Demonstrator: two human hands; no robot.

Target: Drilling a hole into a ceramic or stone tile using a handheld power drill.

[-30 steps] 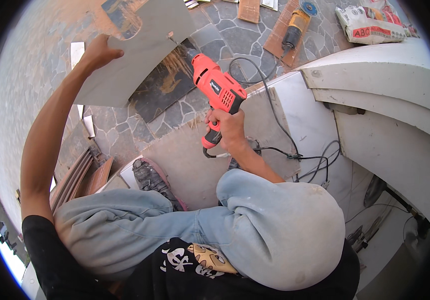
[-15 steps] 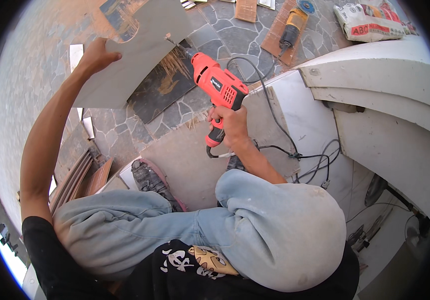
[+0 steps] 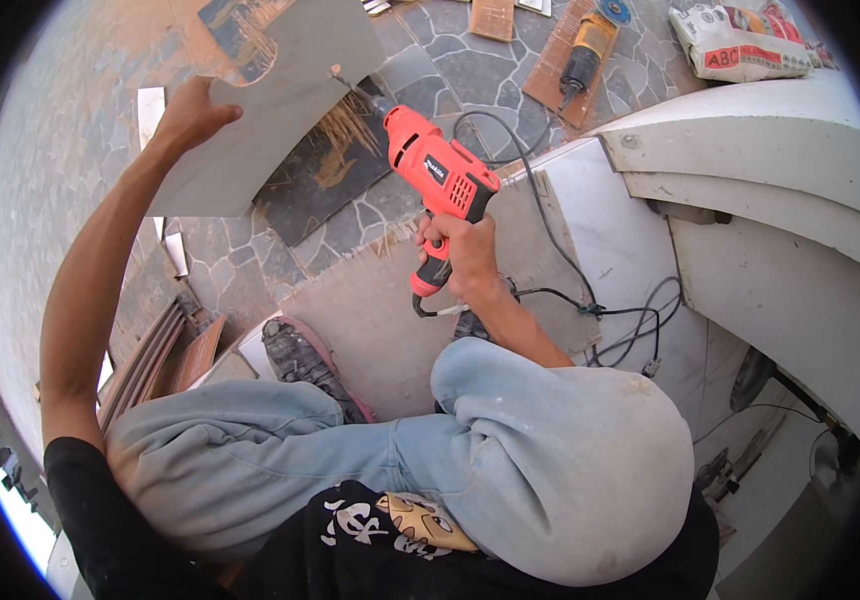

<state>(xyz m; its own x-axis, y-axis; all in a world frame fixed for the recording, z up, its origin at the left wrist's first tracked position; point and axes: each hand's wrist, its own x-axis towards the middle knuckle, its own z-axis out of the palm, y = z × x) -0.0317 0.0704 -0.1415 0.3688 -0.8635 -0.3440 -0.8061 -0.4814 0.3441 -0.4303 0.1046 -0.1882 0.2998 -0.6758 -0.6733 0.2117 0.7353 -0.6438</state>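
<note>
A large grey tile (image 3: pixel 220 165) with a notched cut-out spans the upper left, my left hand (image 3: pixel 195 115) gripping it just below the notch. My right hand (image 3: pixel 460 250) is wrapped round the handle of a red corded drill (image 3: pixel 435 170). The drill's bit reaches the tile near its right part; whether the tip touches cannot be made out clearly. Under the tile lies a dark, dusty board (image 3: pixel 310 205). A pale board (image 3: pixel 350 330) is under my shoes.
A yellow angle grinder (image 3: pixel 585 65) rests on a brown plank (image 3: pixel 542 83). A white sack (image 3: pixel 740 45) sits at upper right beside a curved white step (image 3: pixel 750 145). Black cables (image 3: pixel 635 320) tangle at right. Brown offcuts (image 3: pixel 160 355) stack at lower left on the stone-patterned floor (image 3: pixel 460 70).
My right hand and the drill have shifted very slightly right. My left hand and the tile have edged a little down and left since a second ago.
</note>
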